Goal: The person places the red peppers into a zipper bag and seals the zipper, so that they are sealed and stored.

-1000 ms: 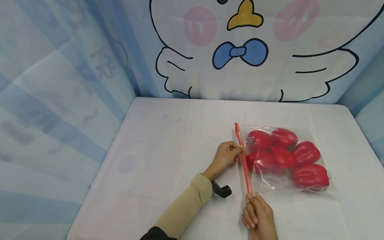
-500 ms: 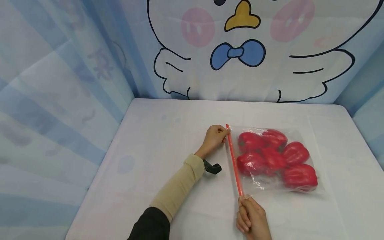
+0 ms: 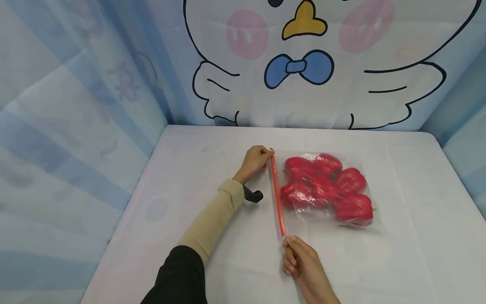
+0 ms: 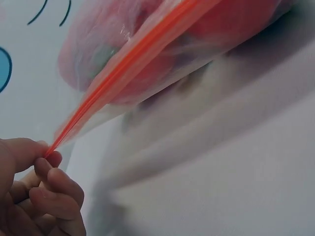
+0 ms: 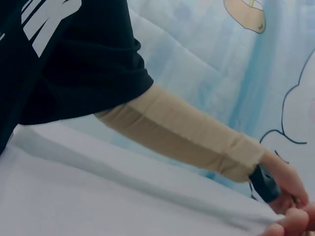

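Note:
A clear zip bag (image 3: 303,215) with an orange-red seal strip (image 3: 277,194) along its left edge lies on the table. Inside it are several red bell peppers (image 3: 322,185). My left hand (image 3: 253,161) pinches the far end of the strip between thumb and forefinger; the left wrist view shows this pinch (image 4: 47,152) close up, the strip stretched taut away from it. At the near end, my right hand (image 3: 301,261) pinches the bag's corner with the other fingers curled in. In the right wrist view only the fingertips (image 5: 295,220) of that hand show, at the lower right corner.
The white-covered table (image 3: 182,169) meets a curtain printed with a cartoon figure (image 3: 300,69) at its back edge. More blue-and-white curtain (image 3: 76,147) hangs along the left side. A black wrist device (image 3: 252,194) sits at the left wrist, below the beige sleeve (image 3: 212,215).
My left hand has slid up the strip to its far end. Both hands and the bag of peppers have moved left and slightly away; my right hand now sits right at the near corner.

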The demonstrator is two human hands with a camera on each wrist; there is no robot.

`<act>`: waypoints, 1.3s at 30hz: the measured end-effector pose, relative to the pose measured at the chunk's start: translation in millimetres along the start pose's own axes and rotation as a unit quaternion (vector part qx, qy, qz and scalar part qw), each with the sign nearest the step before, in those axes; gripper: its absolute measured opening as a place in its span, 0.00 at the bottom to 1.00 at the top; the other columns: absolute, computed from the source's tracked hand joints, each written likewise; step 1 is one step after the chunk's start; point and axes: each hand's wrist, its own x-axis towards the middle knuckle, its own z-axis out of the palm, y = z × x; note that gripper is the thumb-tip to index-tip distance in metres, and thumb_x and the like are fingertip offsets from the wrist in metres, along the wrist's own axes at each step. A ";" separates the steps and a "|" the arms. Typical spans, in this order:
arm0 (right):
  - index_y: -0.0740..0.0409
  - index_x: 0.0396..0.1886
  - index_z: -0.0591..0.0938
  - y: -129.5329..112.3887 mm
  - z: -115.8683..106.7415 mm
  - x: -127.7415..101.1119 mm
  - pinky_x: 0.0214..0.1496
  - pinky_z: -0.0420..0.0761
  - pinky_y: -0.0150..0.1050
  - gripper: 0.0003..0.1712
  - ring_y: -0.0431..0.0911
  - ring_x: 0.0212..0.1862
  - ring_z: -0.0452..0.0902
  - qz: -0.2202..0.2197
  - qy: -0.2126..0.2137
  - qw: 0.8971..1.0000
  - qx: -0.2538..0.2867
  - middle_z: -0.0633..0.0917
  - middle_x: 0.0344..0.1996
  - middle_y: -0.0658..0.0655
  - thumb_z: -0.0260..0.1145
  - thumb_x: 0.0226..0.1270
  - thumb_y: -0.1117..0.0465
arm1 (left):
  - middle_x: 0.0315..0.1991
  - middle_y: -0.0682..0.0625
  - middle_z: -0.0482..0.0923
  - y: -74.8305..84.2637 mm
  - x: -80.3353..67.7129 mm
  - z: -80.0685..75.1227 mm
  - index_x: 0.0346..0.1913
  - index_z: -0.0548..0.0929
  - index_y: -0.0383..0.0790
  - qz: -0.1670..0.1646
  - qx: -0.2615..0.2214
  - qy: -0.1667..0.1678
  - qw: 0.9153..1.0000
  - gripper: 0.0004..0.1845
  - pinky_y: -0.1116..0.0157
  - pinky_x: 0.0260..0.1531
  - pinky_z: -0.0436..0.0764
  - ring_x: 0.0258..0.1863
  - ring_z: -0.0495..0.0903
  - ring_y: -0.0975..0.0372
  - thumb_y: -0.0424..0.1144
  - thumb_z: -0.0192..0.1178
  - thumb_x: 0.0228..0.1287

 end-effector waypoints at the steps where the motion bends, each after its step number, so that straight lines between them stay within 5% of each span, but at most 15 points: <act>1: 0.53 0.42 0.76 -0.9 -3.0 -0.4 0.31 0.70 0.31 0.14 0.36 0.23 0.64 0.003 -0.015 1.000 0.001 0.68 0.20 0.43 0.54 0.84 0.48 | 0.26 0.52 0.75 -1.4 2.9 -5.0 0.44 0.86 0.32 0.001 0.010 0.007 1.000 0.15 0.72 0.25 0.73 0.22 0.72 0.66 0.44 0.60 0.77; 6: 0.49 0.42 0.77 -3.6 -21.3 -4.6 0.37 0.74 0.33 0.14 0.37 0.28 0.68 0.001 -0.083 0.996 -0.012 0.71 0.25 0.43 0.48 0.87 0.51 | 0.28 0.51 0.77 -9.4 14.9 -32.8 0.44 0.87 0.33 0.002 0.063 0.039 0.997 0.15 0.71 0.27 0.72 0.23 0.73 0.66 0.45 0.60 0.77; 10: 0.48 0.43 0.78 -6.2 -34.4 -8.1 0.38 0.76 0.33 0.15 0.37 0.29 0.69 -0.015 -0.084 0.996 -0.030 0.73 0.26 0.42 0.47 0.88 0.52 | 0.29 0.50 0.79 -15.2 20.4 -53.1 0.44 0.87 0.34 0.005 0.109 0.047 0.993 0.16 0.71 0.28 0.72 0.24 0.74 0.65 0.46 0.60 0.77; 22: 0.65 0.46 0.77 -17.5 -66.6 -17.5 0.34 0.78 0.37 0.17 0.40 0.29 0.70 -0.052 0.048 0.993 -0.094 0.73 0.26 0.48 0.52 0.86 0.54 | 0.39 0.46 0.83 -31.2 35.6 -78.8 0.45 0.86 0.37 0.016 0.178 0.073 0.981 0.16 0.65 0.36 0.70 0.35 0.74 0.57 0.48 0.58 0.78; 31: 0.67 0.48 0.80 -47.3 -119.7 -23.1 0.36 0.84 0.35 0.19 0.42 0.32 0.77 -0.033 0.146 0.972 -0.181 0.80 0.30 0.50 0.57 0.84 0.53 | 0.38 0.47 0.82 -36.5 32.3 -82.4 0.50 0.83 0.38 0.010 0.217 0.047 0.975 0.18 0.65 0.36 0.71 0.35 0.75 0.58 0.50 0.52 0.81; 35: 0.65 0.48 0.82 -63.5 -151.7 -30.8 0.35 0.85 0.35 0.19 0.42 0.32 0.79 -0.046 0.187 0.947 -0.257 0.83 0.29 0.49 0.57 0.83 0.52 | 0.35 0.47 0.82 -40.0 10.5 -98.3 0.49 0.83 0.37 0.026 0.247 0.031 0.968 0.17 0.64 0.34 0.73 0.33 0.76 0.58 0.48 0.52 0.81; 37: 0.66 0.48 0.82 -72.1 -164.3 -36.5 0.33 0.85 0.35 0.20 0.42 0.31 0.80 -0.061 0.207 0.922 -0.321 0.84 0.28 0.49 0.56 0.84 0.51 | 0.35 0.47 0.83 -40.7 -4.8 -110.9 0.49 0.83 0.38 0.041 0.269 0.018 0.962 0.16 0.63 0.34 0.74 0.32 0.77 0.58 0.47 0.53 0.81; 39: 0.65 0.49 0.82 -81.9 -174.5 -42.7 0.32 0.83 0.33 0.22 0.42 0.30 0.79 -0.080 0.223 0.884 -0.402 0.84 0.27 0.50 0.55 0.84 0.50 | 0.37 0.47 0.85 -40.4 -22.5 -125.4 0.50 0.83 0.38 0.061 0.293 0.010 0.954 0.16 0.62 0.34 0.77 0.31 0.78 0.58 0.47 0.53 0.81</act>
